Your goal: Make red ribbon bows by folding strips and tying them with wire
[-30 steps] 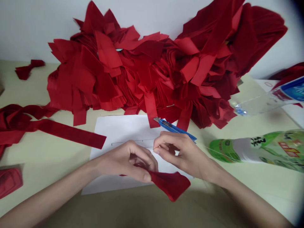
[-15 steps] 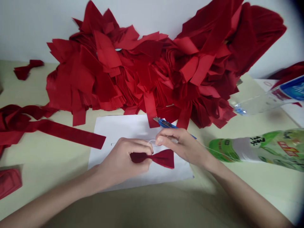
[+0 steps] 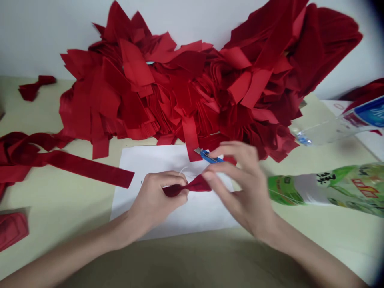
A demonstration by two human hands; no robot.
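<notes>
My left hand (image 3: 156, 196) pinches the gathered middle of a small red cloth bow (image 3: 195, 185) above a white sheet of paper (image 3: 156, 164). A thin pale thread runs from the bow's middle toward my right hand (image 3: 240, 184). My right hand is blurred; its thumb and forefinger are pressed together at the bow's right wing, with the other fingers spread above. A blue utility knife (image 3: 208, 156) lies on the paper just behind my right fingers.
A big heap of red cloth pieces (image 3: 192, 80) fills the back of the table. A long red strip (image 3: 84, 168) lies at the left. A green plastic bottle (image 3: 327, 188) and a clear bottle (image 3: 336, 124) lie on their sides at the right.
The red piece was raised from the table edge and gathered into a bow over the paper. My right hand has since swung up and round the bow's right side.
</notes>
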